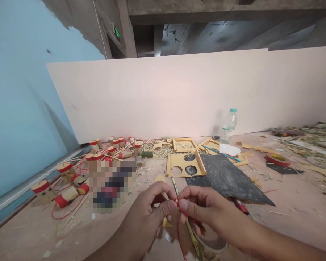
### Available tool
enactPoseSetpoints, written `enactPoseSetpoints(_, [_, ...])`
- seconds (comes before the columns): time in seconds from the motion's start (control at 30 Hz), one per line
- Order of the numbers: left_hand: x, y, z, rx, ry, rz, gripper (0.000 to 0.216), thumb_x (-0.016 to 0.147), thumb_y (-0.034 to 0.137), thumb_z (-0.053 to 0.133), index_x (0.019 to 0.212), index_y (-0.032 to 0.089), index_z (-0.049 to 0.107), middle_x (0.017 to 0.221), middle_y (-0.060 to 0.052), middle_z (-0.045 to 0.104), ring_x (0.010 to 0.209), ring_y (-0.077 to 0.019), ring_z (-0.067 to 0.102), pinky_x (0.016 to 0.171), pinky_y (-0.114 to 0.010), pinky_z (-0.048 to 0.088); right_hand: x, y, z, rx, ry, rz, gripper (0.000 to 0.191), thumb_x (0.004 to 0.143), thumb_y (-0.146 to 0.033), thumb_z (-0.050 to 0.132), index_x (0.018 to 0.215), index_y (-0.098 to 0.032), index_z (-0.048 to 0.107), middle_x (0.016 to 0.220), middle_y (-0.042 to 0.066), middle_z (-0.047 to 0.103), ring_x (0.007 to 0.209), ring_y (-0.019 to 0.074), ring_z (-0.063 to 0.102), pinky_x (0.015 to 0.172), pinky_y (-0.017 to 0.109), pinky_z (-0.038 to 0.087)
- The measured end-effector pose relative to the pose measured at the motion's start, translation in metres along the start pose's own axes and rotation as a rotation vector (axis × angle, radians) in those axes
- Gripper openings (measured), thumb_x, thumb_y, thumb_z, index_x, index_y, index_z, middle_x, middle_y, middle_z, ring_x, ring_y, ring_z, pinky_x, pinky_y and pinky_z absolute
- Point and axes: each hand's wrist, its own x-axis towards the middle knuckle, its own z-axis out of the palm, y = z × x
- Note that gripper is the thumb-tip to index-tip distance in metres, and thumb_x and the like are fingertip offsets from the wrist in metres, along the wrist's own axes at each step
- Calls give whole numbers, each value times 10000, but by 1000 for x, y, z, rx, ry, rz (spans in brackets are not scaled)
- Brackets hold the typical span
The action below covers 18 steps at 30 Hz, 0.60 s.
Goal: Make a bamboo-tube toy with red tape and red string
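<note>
My left hand (159,206) is closed in a pinch at the lower middle of the head view. My right hand (203,206) meets it there, its thumb and fingers also pinched. Between the fingertips is a red cord (179,232), its tail hanging down toward the bottom edge. A small red and pale spot shows where the fingertips meet; its detail is hidden. Just beyond the fingers a patterned, pencil-like stick (175,185) pokes up with a dark tip. Below the hands runs a yellow-green stick (192,239); whether the two are one piece I cannot tell.
At left stand and lie several bamboo cylinders with red bands (64,167), tangled with cord and thin sticks. Ahead are a cardboard piece with round holes (176,159), a black sheet (228,177), a plastic bottle (229,125) and a tape roll (277,159). A white panel (163,98) backs the table.
</note>
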Motion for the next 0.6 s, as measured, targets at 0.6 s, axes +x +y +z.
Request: enactPoseSetpoints(0.6, [-2, 3, 2, -26, -4, -54, 293, 958, 497, 726, 958, 221, 629, 664, 94, 484, 466, -60, 331, 430, -179, 261, -9, -1, -1, -297, 147, -196, 303, 968, -493, 729, 947, -193, 693, 758, -25, 611, 688, 139, 522, 647, 250, 427])
